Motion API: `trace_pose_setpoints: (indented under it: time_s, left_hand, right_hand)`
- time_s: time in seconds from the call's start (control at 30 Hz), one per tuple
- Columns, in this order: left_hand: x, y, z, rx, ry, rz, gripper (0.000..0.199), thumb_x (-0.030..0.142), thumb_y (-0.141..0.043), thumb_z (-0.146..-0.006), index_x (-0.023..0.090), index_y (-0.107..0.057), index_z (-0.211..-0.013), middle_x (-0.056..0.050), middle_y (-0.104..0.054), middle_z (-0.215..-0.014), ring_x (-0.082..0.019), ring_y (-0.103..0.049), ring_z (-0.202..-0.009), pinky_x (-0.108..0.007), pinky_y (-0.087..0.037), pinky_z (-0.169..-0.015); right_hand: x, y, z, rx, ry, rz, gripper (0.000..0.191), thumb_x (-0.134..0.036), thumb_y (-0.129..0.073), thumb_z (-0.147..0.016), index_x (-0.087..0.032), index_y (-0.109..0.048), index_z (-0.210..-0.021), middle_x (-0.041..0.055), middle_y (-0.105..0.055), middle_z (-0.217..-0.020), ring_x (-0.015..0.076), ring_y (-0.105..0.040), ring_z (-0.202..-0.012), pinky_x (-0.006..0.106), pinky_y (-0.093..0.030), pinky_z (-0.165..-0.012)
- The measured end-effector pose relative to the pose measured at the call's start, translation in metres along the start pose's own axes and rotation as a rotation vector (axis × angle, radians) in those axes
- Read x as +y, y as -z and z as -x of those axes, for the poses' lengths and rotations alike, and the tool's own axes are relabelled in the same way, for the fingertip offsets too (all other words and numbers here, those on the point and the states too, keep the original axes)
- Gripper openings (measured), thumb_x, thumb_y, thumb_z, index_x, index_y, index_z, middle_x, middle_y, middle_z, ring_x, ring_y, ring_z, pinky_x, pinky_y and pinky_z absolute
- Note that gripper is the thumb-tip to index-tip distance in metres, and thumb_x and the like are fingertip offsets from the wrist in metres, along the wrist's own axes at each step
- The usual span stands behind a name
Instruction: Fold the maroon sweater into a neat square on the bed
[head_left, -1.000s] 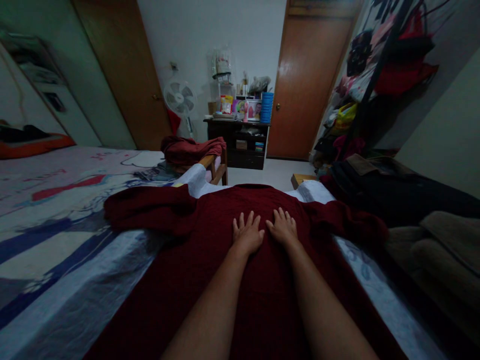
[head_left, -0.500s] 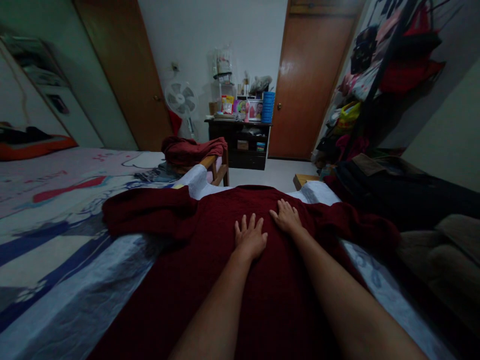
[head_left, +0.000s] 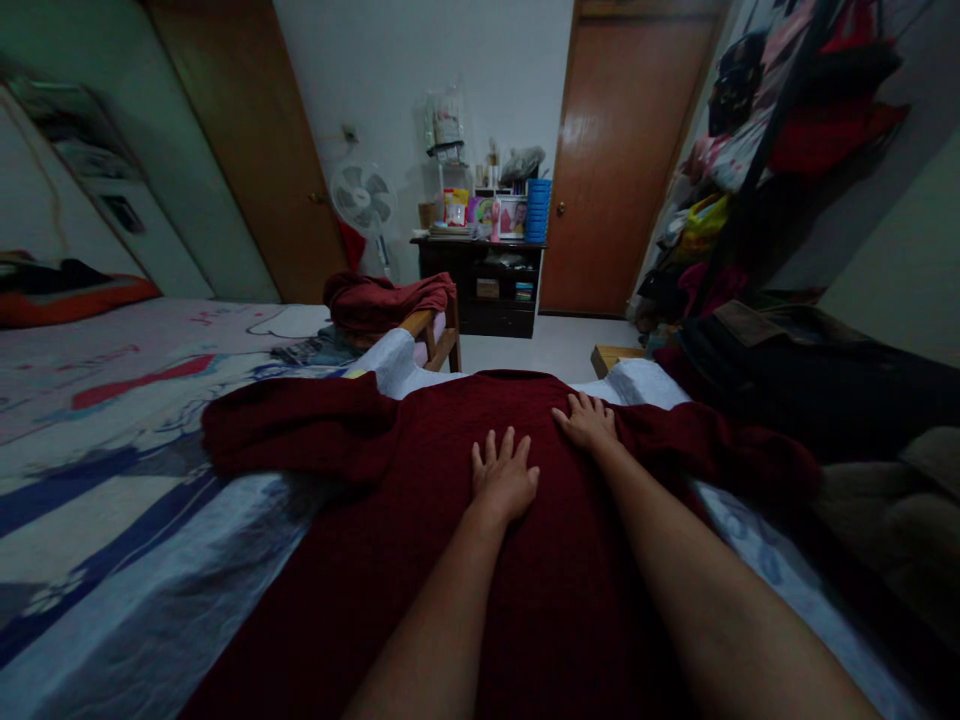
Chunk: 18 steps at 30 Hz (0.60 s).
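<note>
A dark red long-sleeved garment (head_left: 435, 520) lies spread out on a pale blue-white cloth (head_left: 180, 580), its neckline at the far end and its sleeves out to both sides. My left hand (head_left: 504, 478) rests flat on the middle of the garment with its fingers spread. To the right and slightly farther off, my right hand (head_left: 588, 422) lies palm down on the upper part near the right shoulder, fingers apart. Neither hand grips the fabric.
On the left is a bed with a patterned sheet (head_left: 112, 400). Reddish cloth (head_left: 386, 300) hangs over a wooden chair back beyond the garment. Dark folded clothes (head_left: 817, 370) are piled at the right. Farther back stand a fan (head_left: 363, 196) and a dark cabinet (head_left: 480, 322).
My right hand has slid a little to the right across the garment, towards its right shoulder. My left hand has stayed nearly in place. The right sleeve's end sits slightly farther right.
</note>
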<state>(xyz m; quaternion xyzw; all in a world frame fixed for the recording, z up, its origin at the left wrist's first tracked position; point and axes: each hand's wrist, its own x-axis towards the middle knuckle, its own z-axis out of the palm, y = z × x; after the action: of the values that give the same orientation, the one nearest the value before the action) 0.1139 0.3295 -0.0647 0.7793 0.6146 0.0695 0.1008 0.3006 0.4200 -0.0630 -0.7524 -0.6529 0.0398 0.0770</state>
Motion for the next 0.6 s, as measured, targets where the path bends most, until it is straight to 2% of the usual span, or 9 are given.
trace_pose_setpoints:
  time_s: [0.13,0.27,0.33,0.43,0.6]
  left_hand:
    - [0.001,0.001,0.001,-0.008,0.002,-0.011,0.061,0.05,-0.037,-0.091,0.031,-0.029,-0.147,-0.002,-0.018,-0.159,-0.035,-0.009,-0.145,-0.06,-0.012,-0.113]
    - [0.001,0.002,0.001,0.009,-0.002,0.008,0.061,0.049,-0.039,-0.09,0.03,-0.031,-0.147,-0.003,-0.019,-0.159,-0.036,-0.01,-0.145,-0.061,-0.012,-0.112]
    - [0.001,0.002,0.001,0.013,-0.002,0.024,0.061,0.049,-0.039,-0.089,0.029,-0.032,-0.147,-0.003,-0.02,-0.158,-0.036,-0.01,-0.144,-0.061,-0.012,-0.112]
    - [0.001,0.002,0.001,0.02,-0.001,0.037,0.061,0.048,-0.04,-0.089,0.029,-0.033,-0.146,-0.003,-0.02,-0.158,-0.036,-0.012,-0.144,-0.061,-0.012,-0.113]
    - [0.0,0.0,0.001,0.041,-0.013,0.037,0.059,0.048,-0.04,-0.089,0.028,-0.035,-0.145,-0.004,-0.022,-0.158,-0.036,-0.013,-0.144,-0.061,-0.013,-0.113]
  right_hand:
    - [0.004,0.002,0.0,0.023,0.029,-0.005,0.066,-0.062,-0.032,-0.09,-0.019,-0.04,-0.141,0.0125,-0.033,-0.151,0.0328,-0.029,-0.135,0.052,-0.022,-0.107]
    - [0.005,0.003,0.014,0.144,0.097,-0.001,0.052,-0.044,-0.04,-0.092,-0.011,-0.049,-0.132,0.0153,-0.045,-0.142,0.0275,-0.037,-0.131,0.04,-0.026,-0.108]
    - [0.004,0.002,0.027,0.185,0.148,0.004,0.045,-0.035,-0.041,-0.092,-0.011,-0.052,-0.129,0.0149,-0.049,-0.138,0.0251,-0.041,-0.128,0.036,-0.028,-0.107]
    - [0.0,0.001,0.049,0.18,0.2,0.007,0.042,-0.031,-0.042,-0.093,-0.013,-0.053,-0.128,0.014,-0.05,-0.138,0.0236,-0.044,-0.126,0.034,-0.03,-0.105]
    - [0.0,0.001,0.083,0.121,0.209,0.031,0.043,-0.031,-0.041,-0.094,-0.012,-0.051,-0.131,0.0165,-0.044,-0.143,0.025,-0.04,-0.131,0.037,-0.03,-0.106]
